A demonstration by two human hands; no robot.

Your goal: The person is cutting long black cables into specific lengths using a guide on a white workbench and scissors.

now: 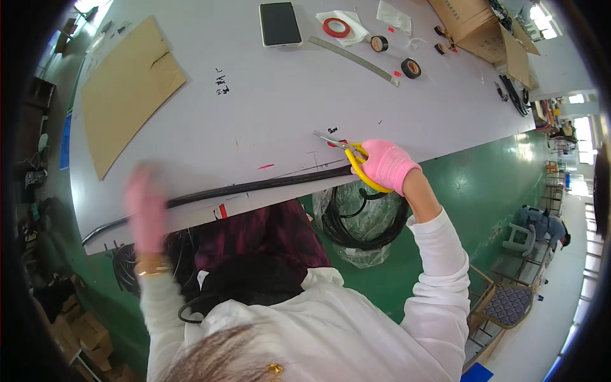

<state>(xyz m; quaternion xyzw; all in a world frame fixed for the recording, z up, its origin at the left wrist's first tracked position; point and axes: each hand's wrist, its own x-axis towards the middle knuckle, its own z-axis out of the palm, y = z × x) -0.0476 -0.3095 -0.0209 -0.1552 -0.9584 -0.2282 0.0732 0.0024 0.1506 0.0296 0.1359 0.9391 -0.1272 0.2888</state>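
Observation:
A pair of yellow-handled scissors (358,167) with pointed metal blades is in my right hand (386,165), which wears a pink glove and is closed around the handles. The blades point to the left, over the table top. A long black cable (254,186) lies along the near table edge; its right end reaches my right hand, and whether the fingers also touch it is hidden. My left hand (146,207), also pink-gloved, is over the left part of the cable. Motion smears its fingers, so I cannot tell whether they grip the cable.
On the table (267,108) lie a cardboard sheet (130,92), a phone-like device (280,25), a metal ruler (354,60), red tape (336,27) and black tape rolls (411,68). An open carton (474,28) stands far right. Coiled black cable (331,223) in plastic is below the near edge.

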